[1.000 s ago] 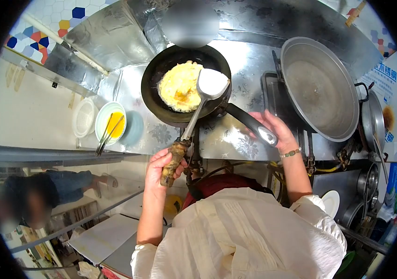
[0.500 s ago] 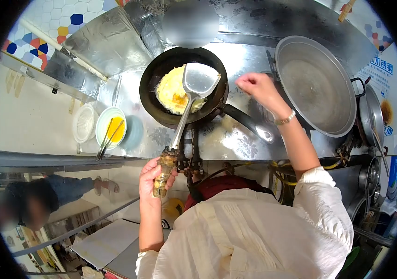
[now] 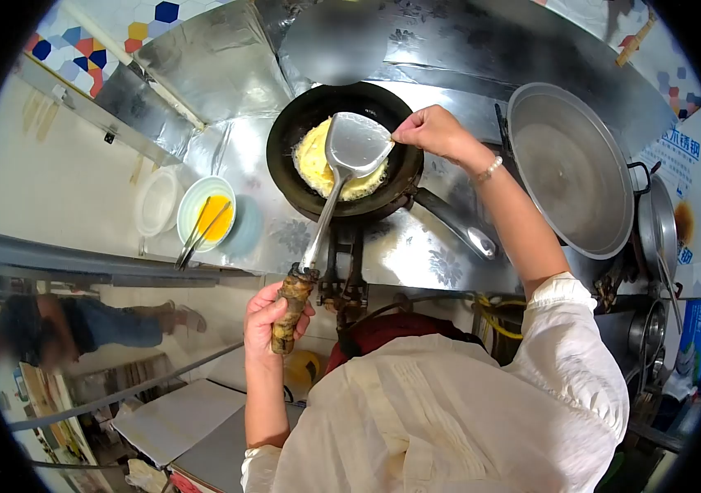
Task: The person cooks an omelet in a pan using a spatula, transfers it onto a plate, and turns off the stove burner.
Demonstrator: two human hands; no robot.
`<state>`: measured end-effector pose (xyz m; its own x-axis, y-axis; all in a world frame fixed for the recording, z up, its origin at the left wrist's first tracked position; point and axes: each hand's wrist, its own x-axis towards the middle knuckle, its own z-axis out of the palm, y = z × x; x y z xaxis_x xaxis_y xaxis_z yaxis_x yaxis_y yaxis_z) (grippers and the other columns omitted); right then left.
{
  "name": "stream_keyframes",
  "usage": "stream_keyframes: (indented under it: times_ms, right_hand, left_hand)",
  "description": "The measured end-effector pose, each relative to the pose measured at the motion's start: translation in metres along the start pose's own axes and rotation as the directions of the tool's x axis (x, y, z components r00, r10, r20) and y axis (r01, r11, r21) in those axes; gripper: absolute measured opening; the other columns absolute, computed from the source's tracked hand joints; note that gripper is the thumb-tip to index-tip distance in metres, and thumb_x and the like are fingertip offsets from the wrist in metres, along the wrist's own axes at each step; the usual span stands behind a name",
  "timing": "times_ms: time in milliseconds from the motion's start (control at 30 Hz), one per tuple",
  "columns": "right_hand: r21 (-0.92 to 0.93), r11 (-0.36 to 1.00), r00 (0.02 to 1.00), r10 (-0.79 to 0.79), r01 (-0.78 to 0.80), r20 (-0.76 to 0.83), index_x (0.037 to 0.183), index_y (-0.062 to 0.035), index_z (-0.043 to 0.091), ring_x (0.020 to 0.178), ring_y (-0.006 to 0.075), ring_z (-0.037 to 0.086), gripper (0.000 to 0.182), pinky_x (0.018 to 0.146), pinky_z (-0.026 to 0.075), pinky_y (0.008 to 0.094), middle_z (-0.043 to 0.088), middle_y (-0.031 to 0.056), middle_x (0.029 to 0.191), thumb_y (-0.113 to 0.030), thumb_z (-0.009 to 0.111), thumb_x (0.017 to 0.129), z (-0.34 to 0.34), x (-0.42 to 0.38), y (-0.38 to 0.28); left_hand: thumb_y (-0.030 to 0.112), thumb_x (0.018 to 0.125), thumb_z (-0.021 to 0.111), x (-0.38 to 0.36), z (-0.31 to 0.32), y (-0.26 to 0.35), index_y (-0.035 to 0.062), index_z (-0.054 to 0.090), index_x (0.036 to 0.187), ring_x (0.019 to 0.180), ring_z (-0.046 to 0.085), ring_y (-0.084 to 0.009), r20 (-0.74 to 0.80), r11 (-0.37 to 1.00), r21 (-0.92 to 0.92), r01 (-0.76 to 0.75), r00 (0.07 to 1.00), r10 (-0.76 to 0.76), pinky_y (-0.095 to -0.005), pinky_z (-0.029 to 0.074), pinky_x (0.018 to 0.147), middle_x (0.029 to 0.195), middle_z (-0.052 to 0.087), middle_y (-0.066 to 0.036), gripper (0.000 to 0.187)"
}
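My left hand [image 3: 268, 316] is wrapped round the worn, taped-looking grip of a metal wok spatula [image 3: 357, 146]. The spatula's broad blade is over a dark frying pan [image 3: 285, 164], above a yellow fried egg sheet [image 3: 312, 160] with a lacy, bubbling rim. The blade hides part of the egg. At the blade's right corner, my right hand [image 3: 437, 135] pinches with thumb and forefinger, touching or nearly touching the metal. Something tiny and yellowish shows at those fingertips, too small to name.
Left of the pan stands a bowl [image 3: 189, 201] of beaten egg with chopsticks [image 3: 200, 234] in it, beside a white plastic basket [image 3: 157, 201]. A large grey pot [image 3: 568, 177] is on the right. The pan's handle [image 3: 453, 222] points toward the front right. Another person is at the left.
My right hand has moved left to the spatula blade's corner and closed in a pinch there. The left hand still holds the spatula over the pan. The view has shifted slightly.
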<state>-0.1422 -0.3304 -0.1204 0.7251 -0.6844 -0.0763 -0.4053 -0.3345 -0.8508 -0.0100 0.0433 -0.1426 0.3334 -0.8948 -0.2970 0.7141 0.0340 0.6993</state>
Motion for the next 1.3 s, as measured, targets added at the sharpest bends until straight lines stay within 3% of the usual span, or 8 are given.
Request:
stream_keyframes:
  times_ms: [367,833,933,1000,1067,1167,1233,1300]
  right_hand:
    - [0.102,0.995,0.997,0.005,0.004,-0.079,0.081,-0.0001,0.067,0.065,0.0065,0.053,0.015,0.059,0.044,0.0227,0.063,0.002,0.073,-0.014,0.068,0.076,0.002,-0.008,-0.01]
    - [-0.023,0.997,0.997,0.067,-0.068,-0.046,0.073,-0.0029,0.069,0.066,0.0126,0.06,0.017,0.065,0.048,0.026,0.066,0.0075,0.068,-0.02,0.068,0.068,0.012,0.0,-0.004]
    - [0.051,0.998,0.988,-0.013,0.021,-0.153,0.078,-0.0035,0.069,0.061,0.0107,0.057,0.014,0.059,0.047,0.0238,0.066,0.0057,0.07,-0.015,0.069,0.07,0.007,-0.014,-0.016]
    - [0.615,0.785,0.997,0.054,-0.074,0.051,0.087,0.0002,0.067,0.054,0.004,0.046,0.013,0.049,0.037,0.0177,0.061,0.0006,0.072,-0.009,0.066,0.078,0.001,-0.039,-0.045]
    - [0.778,0.627,0.987,-0.1,-0.036,0.126,0.092,0.001,0.065,0.056,0.0028,0.045,0.014,0.048,0.036,0.0167,0.061,0.0005,0.075,-0.008,0.065,0.081,0.001,-0.076,-0.083]
    - [0.728,0.629,0.787,-0.581,0.274,0.206,0.089,-0.0019,0.068,0.075,0.0128,0.059,0.012,0.069,0.047,0.0259,0.065,0.0061,0.085,-0.004,0.066,0.078,-0.009,-0.14,-0.143]
    - [0.88,0.429,0.5,-0.819,0.205,0.283,0.091,-0.0035,0.068,0.081,0.0125,0.057,0.011,0.062,0.044,0.0242,0.062,0.0085,0.087,-0.006,0.063,0.081,-0.016,-0.164,-0.172]
    - [0.928,0.34,0.366,-0.891,0.153,0.267,0.093,-0.0024,0.066,0.077,0.0126,0.057,0.013,0.06,0.044,0.0236,0.06,0.0093,0.089,-0.012,0.06,0.085,-0.006,-0.189,-0.17]
  left_hand:
    - [0.018,0.075,0.065,0.002,-0.008,0.005,-0.0088,0.056,0.105,0.042,0.052,-0.0221,-0.016,1.0,0.011,-0.027,0.999,0.028,-0.0259,0.039,0.036,0.074,0.061,-0.025,0.041]
    - [0.017,0.074,0.066,0.003,-0.008,0.007,-0.008,0.056,0.107,0.046,0.054,-0.0226,0.0,0.999,0.029,-0.022,1.0,0.022,-0.0279,0.042,0.04,0.075,0.062,-0.024,0.042]
    - [0.016,0.075,0.065,0.002,-0.01,0.007,-0.0079,0.056,0.107,0.046,0.055,-0.0227,-0.071,0.996,0.081,-0.026,0.997,0.031,-0.0279,0.042,0.039,0.075,0.062,-0.023,0.042]
    - [0.015,0.076,0.065,0.002,-0.016,0.006,-0.008,0.056,0.107,0.046,0.055,-0.0229,-0.063,0.995,0.099,-0.011,0.998,0.017,-0.0282,0.042,0.04,0.075,0.062,-0.023,0.04]
    - [0.015,0.076,0.064,0.002,-0.013,0.006,-0.0079,0.056,0.108,0.046,0.055,-0.0231,-0.06,0.996,0.081,-0.033,0.997,0.038,-0.0284,0.042,0.04,0.075,0.062,-0.023,0.04]
    - [0.013,0.077,0.063,0.003,-0.009,0.0,-0.0071,0.055,0.109,0.046,0.055,-0.0243,-0.042,0.997,0.02,-0.075,0.996,0.076,-0.0295,0.043,0.04,0.077,0.062,-0.025,0.039]
    - [0.012,0.077,0.063,0.005,-0.006,-0.007,-0.0066,0.055,0.109,0.045,0.054,-0.025,-0.196,0.986,0.035,-0.164,0.966,0.168,-0.0297,0.044,0.04,0.077,0.062,-0.026,0.038]
    - [0.011,0.076,0.063,0.001,-0.013,-0.002,-0.0065,0.056,0.109,0.045,0.054,-0.0254,-0.163,0.994,0.03,-0.106,0.981,0.109,-0.0297,0.044,0.04,0.078,0.061,-0.027,0.038]
